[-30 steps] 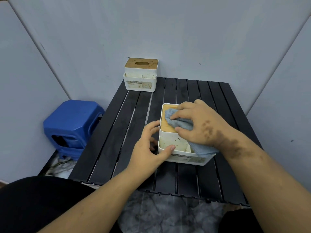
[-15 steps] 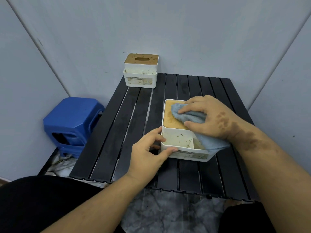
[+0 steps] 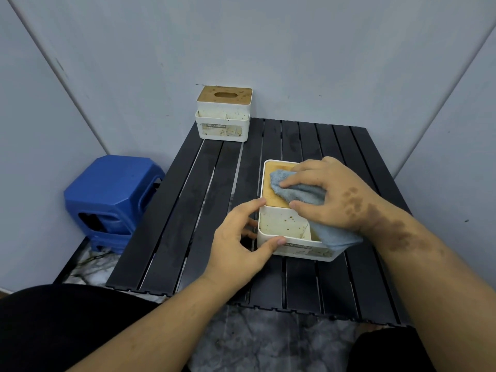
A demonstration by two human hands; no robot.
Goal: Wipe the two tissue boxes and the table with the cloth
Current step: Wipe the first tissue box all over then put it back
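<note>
Two tissue boxes sit on the black slatted bench (image 3: 188,216). The near tissue box (image 3: 284,226) lies toward the front right; the far tissue box (image 3: 224,114) stands at the back left corner, against the wall. The right hand (image 3: 330,194) presses a blue cloth (image 3: 298,193) flat on the near box's wooden lid, fingers spread over it, the cloth's tail draping over the front compartment. The left hand (image 3: 241,245) braces the box's left front corner, thumb on the front rim, forefinger on the side (the other fingers seem curled behind, partly hidden). A blue stool (image 3: 112,194) stands left of the bench.
</note>
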